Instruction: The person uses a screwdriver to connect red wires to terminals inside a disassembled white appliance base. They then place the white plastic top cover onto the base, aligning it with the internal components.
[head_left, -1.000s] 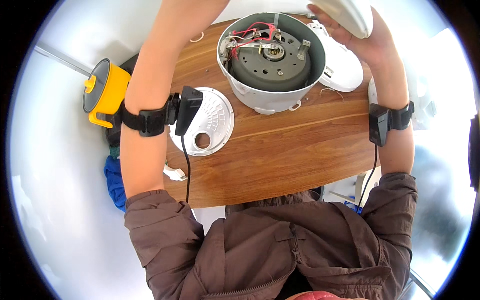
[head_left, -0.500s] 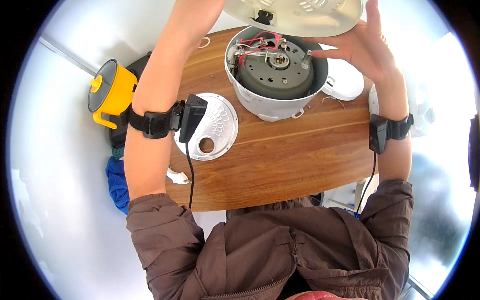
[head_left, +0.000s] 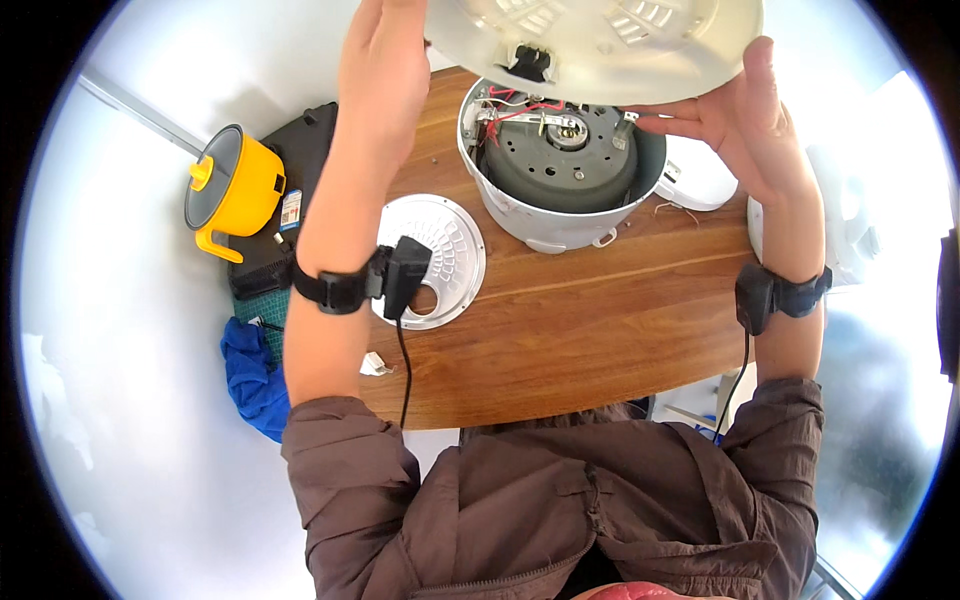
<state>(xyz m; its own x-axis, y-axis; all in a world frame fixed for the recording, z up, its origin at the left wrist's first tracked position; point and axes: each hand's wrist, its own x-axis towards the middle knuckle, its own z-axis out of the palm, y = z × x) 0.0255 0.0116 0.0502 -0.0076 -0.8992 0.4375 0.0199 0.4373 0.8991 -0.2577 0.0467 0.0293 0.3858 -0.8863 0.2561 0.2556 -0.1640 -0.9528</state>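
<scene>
Left hand (head_left: 385, 95), right hand (head_left: 745, 130), fingers (head_left: 668, 127) grasping cover (head_left: 620, 60), partly obscuring housing (head_left: 560, 225), yellow pot (head_left: 248, 185) left

Left hand (head_left: 392, 65), right hand (head_left: 745, 125) hold pale cover (head_left: 625, 62) — raised over open grey housing (head_left: 555, 228).

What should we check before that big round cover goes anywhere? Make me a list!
1. Grey-white housing standing on the wooden table: ok.
2. Right hand at the big round cover: ok, at its right edge with fingers spread.
3. Left hand gripping well: cannot tell, its fingertips don't show.
4. Red wires all tucked inside: cannot tell, the cover hides part of that view.
5. Inside covered up: not ok, the dark grey round part is showing.
6. Silver vented disc away from the housing: ok, it lies apart on the table.
</scene>
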